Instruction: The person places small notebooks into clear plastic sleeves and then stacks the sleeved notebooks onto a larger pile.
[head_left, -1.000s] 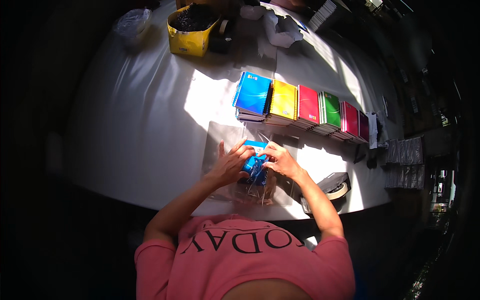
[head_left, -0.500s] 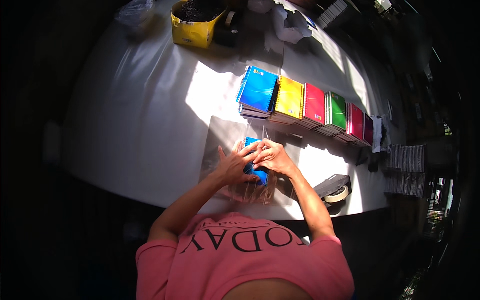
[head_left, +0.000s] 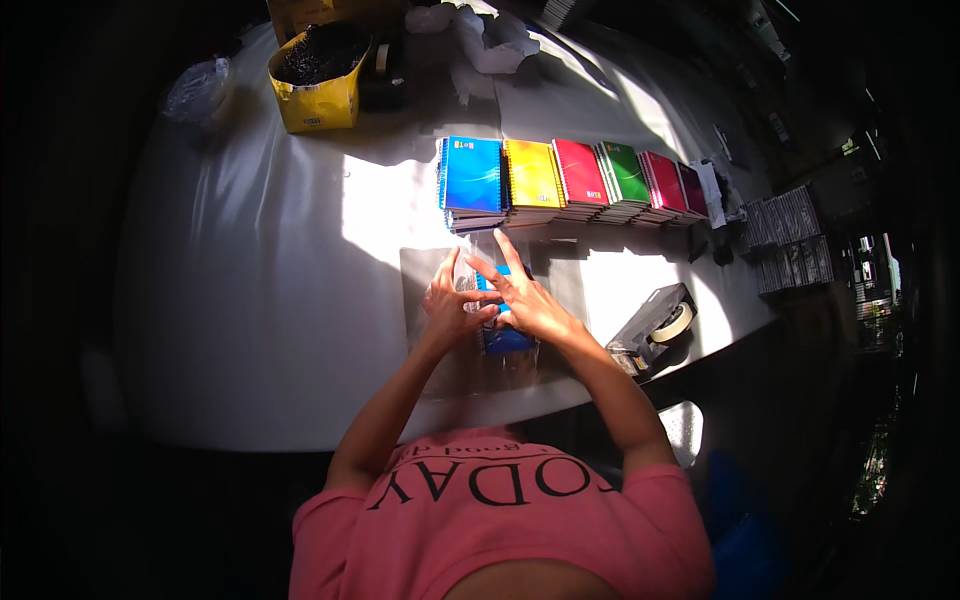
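Note:
A small blue notebook [head_left: 508, 341] lies on the table in front of me, with clear plastic film [head_left: 465, 277] around it. At the notebook's left edge is my left hand [head_left: 453, 308], its fingers stretched away from me along the film and its thumb pointing right. My right hand [head_left: 533, 304] reaches across the notebook's upper part, fingers spread and extended. Both thumbs come close together over the cover. My hands hide much of the notebook, and whether the film is pressed under the fingers is hard to see.
Beyond my hands runs a row of spiral notebook stacks: blue [head_left: 472, 178], yellow [head_left: 533, 176], red [head_left: 579, 172], green [head_left: 625, 175] and more. A tape dispenser [head_left: 655, 325] stands at right. Far left are a yellow box [head_left: 315, 105] with dark contents and a crumpled plastic bag [head_left: 198, 90].
My right hand has gone from a pinch over the notebook to spread fingers. My left hand has drawn off the cover to its left edge. The view has shifted.

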